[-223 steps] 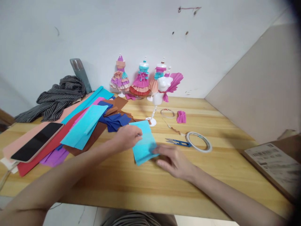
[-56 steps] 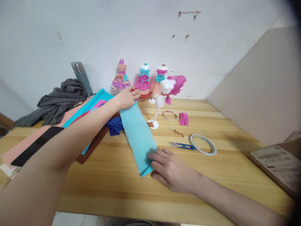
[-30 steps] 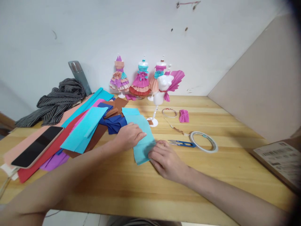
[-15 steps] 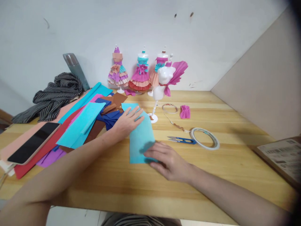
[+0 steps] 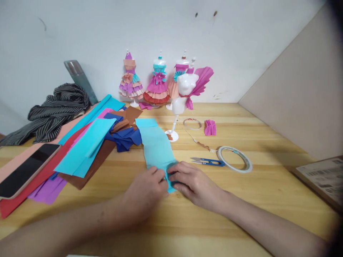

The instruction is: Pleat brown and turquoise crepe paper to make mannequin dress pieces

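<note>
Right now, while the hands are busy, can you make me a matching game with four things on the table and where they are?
Things:
1. blue-handled snips
2. phone
3. turquoise strip
4. striped cloth

Places:
A. partly over red paper
B. touched by the left hand and the right hand
C. in front of the bottle
D. next to the white tape roll

Right pairs: 1-D, 2-A, 3-B, 4-C
</note>
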Demonstrator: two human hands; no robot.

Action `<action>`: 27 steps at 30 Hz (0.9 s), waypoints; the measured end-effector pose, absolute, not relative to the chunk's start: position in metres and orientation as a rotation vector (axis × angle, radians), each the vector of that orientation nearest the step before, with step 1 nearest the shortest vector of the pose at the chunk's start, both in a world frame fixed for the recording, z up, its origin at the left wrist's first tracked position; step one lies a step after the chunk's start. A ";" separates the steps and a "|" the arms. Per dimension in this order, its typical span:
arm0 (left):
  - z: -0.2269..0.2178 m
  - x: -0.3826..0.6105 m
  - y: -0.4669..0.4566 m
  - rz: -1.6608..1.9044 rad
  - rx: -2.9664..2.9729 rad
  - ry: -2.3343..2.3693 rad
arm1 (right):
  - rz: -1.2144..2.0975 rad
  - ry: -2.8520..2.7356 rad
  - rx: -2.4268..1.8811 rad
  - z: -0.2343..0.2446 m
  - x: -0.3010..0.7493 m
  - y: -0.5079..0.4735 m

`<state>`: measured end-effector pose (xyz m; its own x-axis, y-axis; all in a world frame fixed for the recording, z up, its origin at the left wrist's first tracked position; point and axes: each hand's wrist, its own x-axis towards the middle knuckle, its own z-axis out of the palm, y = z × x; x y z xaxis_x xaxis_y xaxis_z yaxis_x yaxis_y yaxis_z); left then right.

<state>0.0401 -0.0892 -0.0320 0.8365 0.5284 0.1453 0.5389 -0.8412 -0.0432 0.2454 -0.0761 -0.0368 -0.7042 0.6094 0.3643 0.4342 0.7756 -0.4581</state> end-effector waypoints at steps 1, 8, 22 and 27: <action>-0.036 0.041 -0.092 -0.203 -2.882 -0.771 | 0.457 -2.456 -0.785 -0.038 0.245 -0.076; -0.042 0.039 -0.103 -0.418 -2.758 -0.695 | 0.499 -2.398 -0.777 -0.043 0.244 -0.070; -0.038 0.031 -0.083 -0.291 -2.799 -1.150 | 0.452 -2.258 -0.993 -0.053 0.253 -0.063; -0.037 0.034 -0.079 -0.312 -2.867 -1.245 | 0.470 -2.296 -0.965 -0.049 0.251 -0.067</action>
<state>0.0341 -0.0788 -0.0370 0.6662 0.7234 0.1812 0.7234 -0.6859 0.0784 0.2511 -0.0667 -0.0489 -0.5574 0.7339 0.3883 0.5223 0.6734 -0.5231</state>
